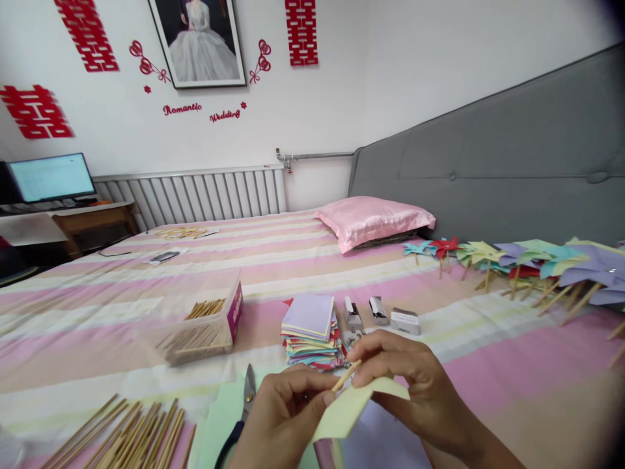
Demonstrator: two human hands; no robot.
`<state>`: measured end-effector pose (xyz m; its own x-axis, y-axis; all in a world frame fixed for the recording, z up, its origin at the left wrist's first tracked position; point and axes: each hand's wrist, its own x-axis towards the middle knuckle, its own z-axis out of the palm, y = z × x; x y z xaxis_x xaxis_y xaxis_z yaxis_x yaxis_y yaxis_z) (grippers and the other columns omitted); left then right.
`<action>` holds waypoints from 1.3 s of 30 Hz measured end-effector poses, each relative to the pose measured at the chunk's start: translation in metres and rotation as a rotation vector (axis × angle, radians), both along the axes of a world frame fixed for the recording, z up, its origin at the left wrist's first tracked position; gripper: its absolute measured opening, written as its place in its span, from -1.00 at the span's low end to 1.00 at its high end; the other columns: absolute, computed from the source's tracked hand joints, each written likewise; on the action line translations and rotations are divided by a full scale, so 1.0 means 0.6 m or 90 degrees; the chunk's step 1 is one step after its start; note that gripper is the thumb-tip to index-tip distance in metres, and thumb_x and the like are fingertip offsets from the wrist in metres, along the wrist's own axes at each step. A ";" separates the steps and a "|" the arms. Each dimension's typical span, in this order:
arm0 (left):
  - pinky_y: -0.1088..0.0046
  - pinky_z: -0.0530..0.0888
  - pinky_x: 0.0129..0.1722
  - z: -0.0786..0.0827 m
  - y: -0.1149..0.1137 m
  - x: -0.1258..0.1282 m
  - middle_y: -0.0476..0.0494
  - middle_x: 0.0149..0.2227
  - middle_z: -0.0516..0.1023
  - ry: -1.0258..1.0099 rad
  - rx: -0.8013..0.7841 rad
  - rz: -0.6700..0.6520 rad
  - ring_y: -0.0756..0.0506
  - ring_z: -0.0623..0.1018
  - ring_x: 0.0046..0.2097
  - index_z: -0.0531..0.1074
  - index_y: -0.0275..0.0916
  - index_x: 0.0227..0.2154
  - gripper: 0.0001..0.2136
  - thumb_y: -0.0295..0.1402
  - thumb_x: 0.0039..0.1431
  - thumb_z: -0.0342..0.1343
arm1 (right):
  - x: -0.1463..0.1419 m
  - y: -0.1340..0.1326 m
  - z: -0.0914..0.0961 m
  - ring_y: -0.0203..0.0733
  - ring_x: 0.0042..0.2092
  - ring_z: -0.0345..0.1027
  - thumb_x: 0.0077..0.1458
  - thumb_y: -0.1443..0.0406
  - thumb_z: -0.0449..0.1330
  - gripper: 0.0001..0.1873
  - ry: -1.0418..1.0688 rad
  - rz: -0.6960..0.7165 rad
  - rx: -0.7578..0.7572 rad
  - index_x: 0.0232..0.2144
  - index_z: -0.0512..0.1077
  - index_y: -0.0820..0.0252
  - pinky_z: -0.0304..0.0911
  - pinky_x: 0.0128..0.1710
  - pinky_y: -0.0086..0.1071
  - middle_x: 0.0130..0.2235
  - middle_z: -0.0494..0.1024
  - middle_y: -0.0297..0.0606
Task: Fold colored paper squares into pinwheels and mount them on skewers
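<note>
My left hand (280,417) and my right hand (415,384) meet low in the middle of the view, over a striped bed. Together they pinch a pale yellow-green folded paper (349,407) and a thin wooden stick (346,376) that pokes up between the fingertips. Both hands have their fingers closed on these pieces. Just beyond the hands lies a stack of coloured paper squares (310,332) with a lilac sheet on top. Scissors (247,404) lie left of my left hand on light green paper.
A clear box of sticks (205,329) sits left of the stack, loose sticks (127,436) lie at the bottom left. Small staple boxes (378,312) rest behind the stack. Finished paper pinwheels (527,264) line the right side. A pink pillow (374,218) leans by the grey headboard.
</note>
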<state>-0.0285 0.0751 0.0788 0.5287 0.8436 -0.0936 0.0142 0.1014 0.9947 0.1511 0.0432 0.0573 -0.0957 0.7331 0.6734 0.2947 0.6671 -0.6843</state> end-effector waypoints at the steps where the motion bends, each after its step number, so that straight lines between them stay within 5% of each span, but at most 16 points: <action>1: 0.56 0.29 -0.40 0.000 0.000 0.001 -0.10 -0.47 0.61 -0.001 0.002 -0.001 -0.01 0.43 -0.40 0.60 -0.15 -0.37 -0.84 -0.34 -0.08 0.23 | 0.000 0.000 0.000 -0.26 -0.28 0.42 -0.07 0.46 0.25 -0.85 -0.002 0.000 -0.001 -0.41 0.54 0.15 0.31 -0.29 -0.47 -0.29 0.50 -0.23; 39: 0.56 0.25 -0.43 -0.004 -0.001 -0.003 -0.10 -0.47 0.57 -0.009 -0.003 -0.008 0.01 0.39 -0.42 0.60 -0.20 -0.36 -0.82 -0.32 -0.08 0.24 | -0.001 -0.003 0.003 -0.27 -0.31 0.44 -0.07 0.50 0.23 -0.84 -0.008 0.013 0.025 -0.43 0.53 0.20 0.33 -0.31 -0.49 -0.32 0.51 -0.20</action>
<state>-0.0303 0.0743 0.0764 0.5407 0.8364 -0.0899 0.0008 0.1063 0.9943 0.1505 0.0415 0.0588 -0.1188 0.7035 0.7007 0.2891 0.6996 -0.6534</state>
